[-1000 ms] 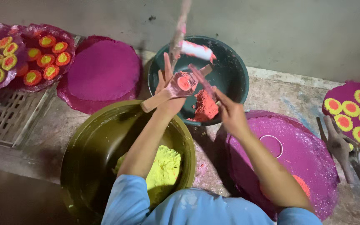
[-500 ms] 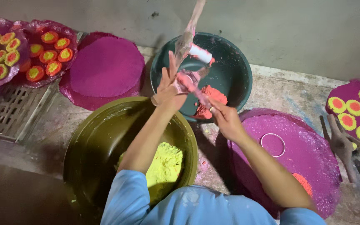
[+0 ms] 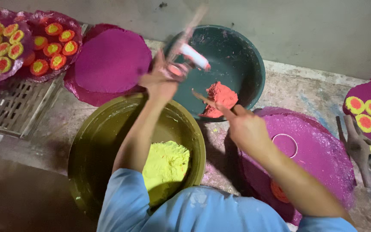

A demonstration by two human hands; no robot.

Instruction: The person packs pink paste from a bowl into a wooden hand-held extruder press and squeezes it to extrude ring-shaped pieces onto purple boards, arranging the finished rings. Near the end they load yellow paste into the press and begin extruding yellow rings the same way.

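My left hand (image 3: 162, 81) is raised over the near rim of the dark green basin (image 3: 256, 73) and grips a long-handled press mould (image 3: 193, 55) with a white barrel, blurred by motion. My right hand (image 3: 246, 128) holds a thin wooden stick (image 3: 207, 102) whose tip points at the lump of red-pink paste (image 3: 220, 95) lying in the basin. The two hands are apart. Under my left forearm stands an olive bowl (image 3: 86, 141) with a heap of yellow powder (image 3: 166, 165).
A purple round tray (image 3: 323, 154) with a ring mark lies under my right arm. Another purple tray (image 3: 110, 60) lies at the back left, beside trays of yellow and orange discs (image 3: 52, 43). More discs (image 3: 370, 114) and a wooden tool (image 3: 359, 148) are at the right. A metal grate (image 3: 5, 107) is at the left.
The hands were together over the basin at the mould's red-filled mouth. My left hand has swung the mould away to the left, and my right hand has dropped back with the stick.
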